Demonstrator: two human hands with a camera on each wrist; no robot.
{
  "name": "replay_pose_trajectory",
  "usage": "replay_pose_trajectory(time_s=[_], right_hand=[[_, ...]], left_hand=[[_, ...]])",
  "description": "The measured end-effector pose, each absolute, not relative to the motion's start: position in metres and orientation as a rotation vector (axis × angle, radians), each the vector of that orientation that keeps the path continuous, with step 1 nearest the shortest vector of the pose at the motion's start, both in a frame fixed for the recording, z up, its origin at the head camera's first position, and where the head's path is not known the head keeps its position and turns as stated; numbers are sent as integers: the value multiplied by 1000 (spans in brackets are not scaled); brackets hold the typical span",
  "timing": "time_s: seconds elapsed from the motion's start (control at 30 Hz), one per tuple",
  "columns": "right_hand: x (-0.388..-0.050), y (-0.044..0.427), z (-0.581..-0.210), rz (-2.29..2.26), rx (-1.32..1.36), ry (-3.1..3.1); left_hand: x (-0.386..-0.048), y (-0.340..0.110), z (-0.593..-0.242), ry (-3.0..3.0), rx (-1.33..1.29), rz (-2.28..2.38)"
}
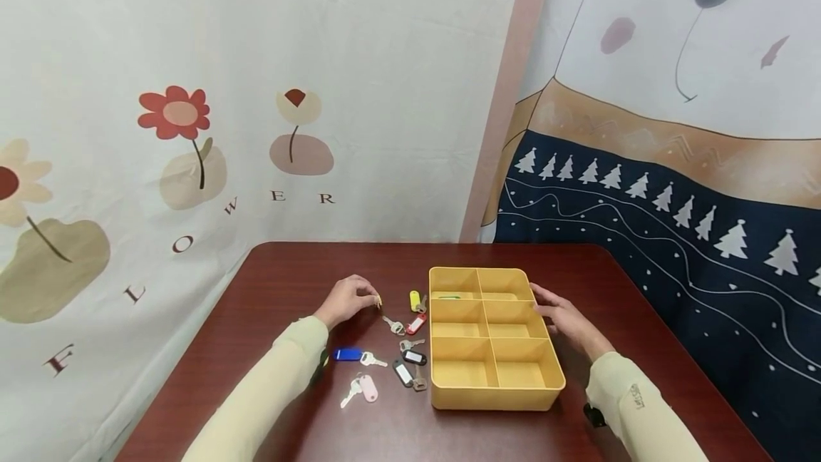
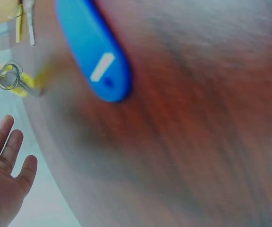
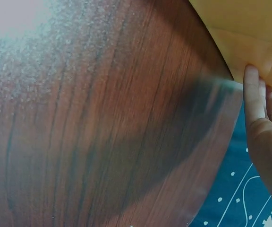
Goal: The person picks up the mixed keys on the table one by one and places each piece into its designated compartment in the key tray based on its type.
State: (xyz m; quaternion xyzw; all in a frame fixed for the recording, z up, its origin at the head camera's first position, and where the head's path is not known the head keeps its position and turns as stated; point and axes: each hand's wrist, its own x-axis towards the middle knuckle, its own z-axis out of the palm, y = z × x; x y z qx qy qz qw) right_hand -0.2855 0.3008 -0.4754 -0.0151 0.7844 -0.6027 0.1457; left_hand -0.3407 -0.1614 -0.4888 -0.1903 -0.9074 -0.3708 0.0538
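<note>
My left hand (image 1: 349, 301) is above the table, left of the box, with thumb and index finger pinching a small key with a yellow tag (image 2: 20, 85) and a metal ring. In the left wrist view its other fingers are spread. My right hand (image 1: 567, 319) rests its fingers on the right side of the yellow six-compartment box (image 1: 497, 398). Something thin and green (image 1: 449, 297) lies in the far left compartment. Between left hand and box lie a yellow-tagged key (image 1: 415, 300) and a red tag (image 1: 416, 324) with a key (image 1: 393, 325).
Nearer on the table (image 1: 288, 412) lie a blue tag (image 1: 348, 354) with its key, a pink tag (image 1: 368, 388) with its key, and two black tags (image 1: 414, 357) with keys. Printed cloths (image 1: 398, 91) hang behind the table and along its right side.
</note>
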Motion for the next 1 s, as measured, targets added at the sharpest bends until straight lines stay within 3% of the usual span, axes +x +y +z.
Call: replay_pose_trajectory(time_s=[1.0], right_hand=[[-284, 301, -479, -1801, -28, 2224]], left_hand=[[-359, -123, -431, -2612, -422, -1532]])
